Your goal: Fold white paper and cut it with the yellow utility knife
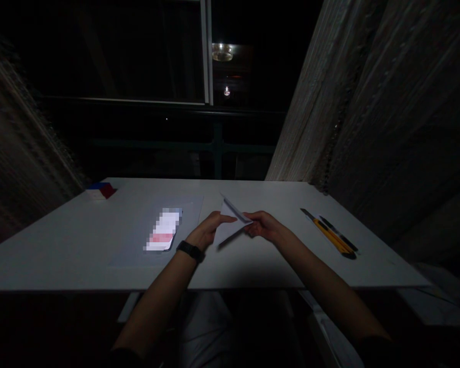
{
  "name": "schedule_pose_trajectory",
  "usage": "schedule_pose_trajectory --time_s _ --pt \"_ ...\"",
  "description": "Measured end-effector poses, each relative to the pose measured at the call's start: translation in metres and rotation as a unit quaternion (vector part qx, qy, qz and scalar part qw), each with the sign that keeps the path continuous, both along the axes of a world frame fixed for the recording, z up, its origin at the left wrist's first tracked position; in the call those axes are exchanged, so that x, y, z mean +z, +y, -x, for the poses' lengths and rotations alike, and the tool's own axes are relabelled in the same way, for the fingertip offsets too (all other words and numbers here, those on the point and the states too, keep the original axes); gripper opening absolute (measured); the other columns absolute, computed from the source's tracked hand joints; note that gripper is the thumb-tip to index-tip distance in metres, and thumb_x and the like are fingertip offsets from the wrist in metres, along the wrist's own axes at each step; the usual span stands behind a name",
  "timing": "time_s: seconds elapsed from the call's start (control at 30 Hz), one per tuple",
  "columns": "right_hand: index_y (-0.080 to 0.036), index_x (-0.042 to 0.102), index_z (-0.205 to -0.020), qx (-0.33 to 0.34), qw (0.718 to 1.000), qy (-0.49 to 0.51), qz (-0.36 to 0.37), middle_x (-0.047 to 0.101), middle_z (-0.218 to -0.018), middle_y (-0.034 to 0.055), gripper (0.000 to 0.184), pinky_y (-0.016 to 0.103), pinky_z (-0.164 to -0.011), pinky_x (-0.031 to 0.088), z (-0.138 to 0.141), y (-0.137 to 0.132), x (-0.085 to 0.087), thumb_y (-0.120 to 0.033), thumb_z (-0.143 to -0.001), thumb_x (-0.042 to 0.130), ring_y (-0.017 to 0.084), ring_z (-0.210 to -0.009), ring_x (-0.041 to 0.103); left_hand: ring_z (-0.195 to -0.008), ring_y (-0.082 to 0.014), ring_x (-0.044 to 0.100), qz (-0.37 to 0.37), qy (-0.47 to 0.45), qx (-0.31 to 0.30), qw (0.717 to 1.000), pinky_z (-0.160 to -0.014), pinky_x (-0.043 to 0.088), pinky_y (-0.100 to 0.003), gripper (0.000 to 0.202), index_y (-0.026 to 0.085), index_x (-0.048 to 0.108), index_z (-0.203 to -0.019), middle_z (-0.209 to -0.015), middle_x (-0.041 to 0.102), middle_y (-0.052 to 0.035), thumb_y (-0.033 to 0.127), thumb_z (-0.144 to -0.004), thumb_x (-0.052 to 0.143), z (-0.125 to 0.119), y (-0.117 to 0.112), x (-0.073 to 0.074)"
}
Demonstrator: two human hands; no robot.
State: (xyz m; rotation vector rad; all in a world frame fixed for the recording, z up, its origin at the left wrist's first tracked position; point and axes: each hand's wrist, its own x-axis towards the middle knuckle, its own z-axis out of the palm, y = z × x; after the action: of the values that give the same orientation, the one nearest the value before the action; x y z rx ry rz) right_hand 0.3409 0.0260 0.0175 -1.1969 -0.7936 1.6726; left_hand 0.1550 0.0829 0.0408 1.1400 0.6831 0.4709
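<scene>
A folded sheet of white paper [227, 230], roughly triangular, is held just above the table between both hands. My left hand [210, 227] grips its left side, thumb lying flat on top and the other fingers hidden beneath. At the paper's right corner, my right hand [263, 225] pinches the edge between thumb and fingers. A narrow folded flap runs along the upper right side of the paper. On my left wrist is a dark band [190, 251].
The white table [253, 271] carries a lit phone [164, 230] on a flat sheet [128, 255] at left. A colored cube [100, 191] stands far left. To the right lie a yellow utility knife [331, 236] and a dark pen [339, 233]. Curtains [306, 92] flank the dark window.
</scene>
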Motion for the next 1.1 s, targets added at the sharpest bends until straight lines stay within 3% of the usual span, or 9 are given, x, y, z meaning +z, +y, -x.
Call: schedule_pose_trajectory --time_s 0.17,0.43,0.67,0.8,1.1 --pt "-0.012 0.059 -0.084 -0.007 1.000 0.017 0.007 0.058 -0.049 0.0019 0.015 0.019 -0.039 0.040 0.000 0.000 0.000 -0.026 -0.080 0.054 0.011 -0.041 0.053 -0.072 -0.0188 0.063 -0.009 -0.005 -0.004 1.000 -0.069 0.046 -0.028 0.020 0.011 0.068 -0.085 -0.079 0.071 -0.0072 0.017 -0.066 0.070 0.000 0.002 -0.004" --pt "-0.010 0.062 -0.087 -0.006 1.000 -0.002 0.002 0.063 -0.053 0.0046 0.020 0.019 -0.040 0.044 0.000 0.001 -0.003 -0.027 -0.080 0.055 0.012 -0.042 0.057 -0.068 -0.0185 0.064 -0.012 0.001 0.000 1.000 -0.062 0.047 -0.025 0.028 0.010 0.068 -0.088 -0.075 0.071 -0.0065 0.014 -0.061 0.073 0.000 0.000 -0.002" --pt "-0.006 0.064 -0.078 -0.024 0.997 -0.069 -0.019 0.066 -0.056 0.0101 0.028 0.020 -0.039 0.046 0.004 -0.001 0.001 -0.034 -0.082 0.057 0.013 -0.042 0.058 -0.063 -0.0174 0.063 -0.036 0.018 0.025 0.999 -0.059 0.047 -0.025 0.032 0.009 0.069 -0.083 -0.073 0.071 -0.0077 0.010 -0.052 0.077 0.001 0.001 -0.003" --pt "-0.005 0.066 -0.075 0.002 0.991 -0.117 -0.058 0.069 -0.062 0.0137 0.035 0.021 -0.044 0.050 0.005 -0.008 0.008 -0.039 -0.083 0.058 0.014 -0.046 0.062 -0.063 -0.0181 0.063 -0.061 0.023 0.051 0.997 -0.061 0.047 -0.027 0.034 0.009 0.070 -0.081 -0.072 0.070 -0.0067 0.011 -0.048 0.078 0.002 0.006 -0.004" --pt "-0.004 0.067 -0.072 0.018 0.986 -0.150 -0.066 0.070 -0.064 0.0152 0.035 0.019 -0.040 0.050 0.007 -0.009 0.008 -0.038 -0.079 0.064 0.014 -0.045 0.062 -0.063 -0.0191 0.063 -0.088 0.044 0.063 0.993 -0.059 0.046 -0.025 0.025 0.012 0.069 -0.074 -0.066 0.069 -0.0035 0.008 -0.050 0.072 0.002 0.013 -0.008"
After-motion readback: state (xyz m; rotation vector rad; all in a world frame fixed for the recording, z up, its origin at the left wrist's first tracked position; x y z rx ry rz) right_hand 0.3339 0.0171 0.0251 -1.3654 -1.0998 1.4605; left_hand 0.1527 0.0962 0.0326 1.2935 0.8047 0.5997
